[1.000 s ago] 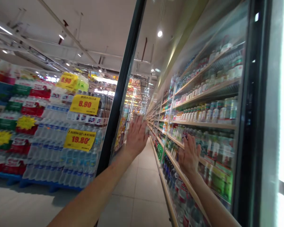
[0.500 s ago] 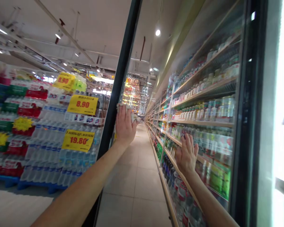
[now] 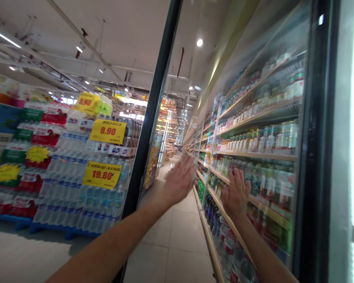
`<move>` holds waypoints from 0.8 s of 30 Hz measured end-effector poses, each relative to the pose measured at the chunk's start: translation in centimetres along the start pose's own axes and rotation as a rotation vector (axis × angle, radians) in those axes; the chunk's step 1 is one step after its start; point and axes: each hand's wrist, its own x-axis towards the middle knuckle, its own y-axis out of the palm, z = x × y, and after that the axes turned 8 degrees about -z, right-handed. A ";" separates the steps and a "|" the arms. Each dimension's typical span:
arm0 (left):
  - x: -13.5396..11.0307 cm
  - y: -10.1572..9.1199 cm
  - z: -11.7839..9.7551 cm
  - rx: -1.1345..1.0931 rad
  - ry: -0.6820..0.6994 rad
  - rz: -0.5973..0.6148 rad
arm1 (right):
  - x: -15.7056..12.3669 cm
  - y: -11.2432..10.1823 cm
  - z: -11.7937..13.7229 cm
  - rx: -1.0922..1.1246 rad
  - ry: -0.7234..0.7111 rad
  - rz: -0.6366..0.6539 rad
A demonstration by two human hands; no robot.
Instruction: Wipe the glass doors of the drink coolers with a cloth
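Pale cloth (image 3: 188, 154), or what is taken for cloth, is noted just beyond the fingertips of the left hand (image 3: 178, 182). Most of it is covered by that hand, so its long axis cannot be told. The left fingers are held straight and close together, with the palm turned to the glass (image 3: 253, 35). No closed grasp is seen; the cloth appears to be kept flat under the fingers, though this is left uncertain by blur. The left hand is the nearer to it, tilted up and to the right on an arm extended from the lower left.

Well apart to the right, the right hand (image 3: 235, 196) is held upright with fingers loosely spread and nothing seen in them. Whether it is set on the near or far face of the glass cannot be established.

The glass is tall, its long axis upright but tilted in view, and is bounded by a black left frame (image 3: 153, 114) and right frame (image 3: 317, 118). Both hands are placed between these. Shelves (image 3: 259, 156) of drinks are seen around the right hand, whether through the glass or by reflection cannot be told. Outside the left frame, water packs (image 3: 61, 188) are stacked on blue pallets (image 3: 69, 231).
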 end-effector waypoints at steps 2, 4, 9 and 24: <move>-1.1 0.3 -1.9 -0.054 0.261 0.067 | 0.0 0.0 0.0 -0.002 -0.003 0.002; -1.3 0.3 -2.4 -0.041 0.299 0.070 | 0.0 0.0 0.0 -0.010 0.000 -0.001; -0.3 0.3 -1.3 0.078 -0.067 -0.028 | 0.1 0.1 0.2 -0.021 0.005 -0.024; -2.9 1.0 -4.0 -0.037 0.262 0.048 | -0.1 0.1 0.1 -0.006 0.011 0.005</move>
